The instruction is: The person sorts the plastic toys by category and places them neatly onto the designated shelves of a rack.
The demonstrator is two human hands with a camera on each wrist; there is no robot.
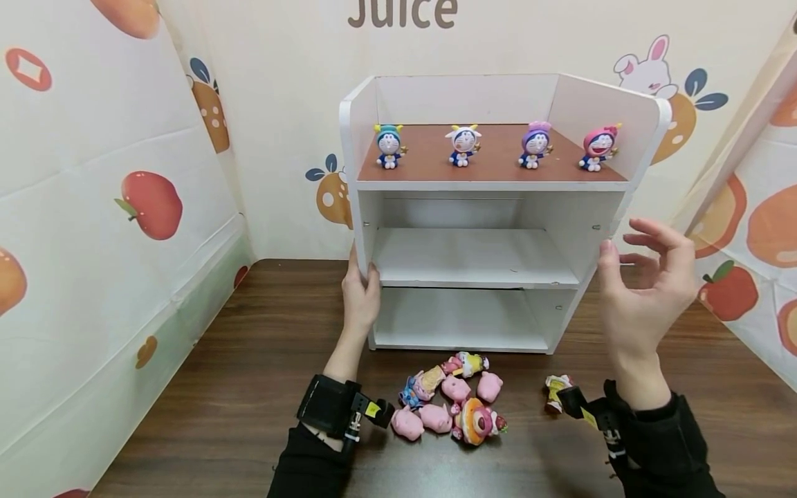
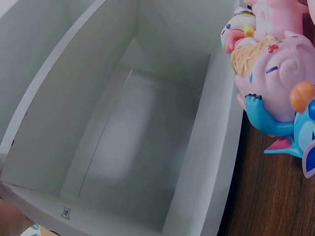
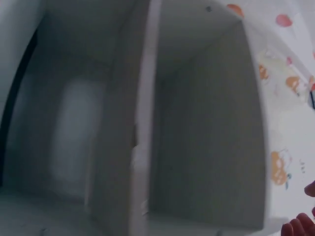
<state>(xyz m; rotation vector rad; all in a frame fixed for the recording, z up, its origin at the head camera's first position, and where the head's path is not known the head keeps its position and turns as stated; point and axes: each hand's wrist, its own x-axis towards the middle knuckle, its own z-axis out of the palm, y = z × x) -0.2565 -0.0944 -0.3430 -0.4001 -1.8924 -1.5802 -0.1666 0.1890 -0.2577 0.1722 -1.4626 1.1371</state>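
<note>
A white shelf unit (image 1: 473,283) with a brown top board stands upright on the table. My left hand (image 1: 361,297) grips its left side panel, thumb at the front edge and fingers behind. Beside the right panel my raised right hand (image 1: 647,290) is held with its fingers loosely bent and nothing between them. Several small blue-and-white cat figurines in coloured hats, including a pink-hatted one (image 1: 599,149), stand in a row on the top board. Both lower compartments hold nothing. In the right wrist view only the fingertips (image 3: 298,226) show at the lower right corner.
On the table in front of the unit lies a cluster of figurines, with several pink pigs (image 1: 436,418), a pink bear in an orange ring (image 1: 478,422) and a blue-and-pink figure (image 2: 278,78). Another yellow figurine (image 1: 556,391) lies by my right wrist. Fruit-printed sheets (image 1: 81,173) surround the table.
</note>
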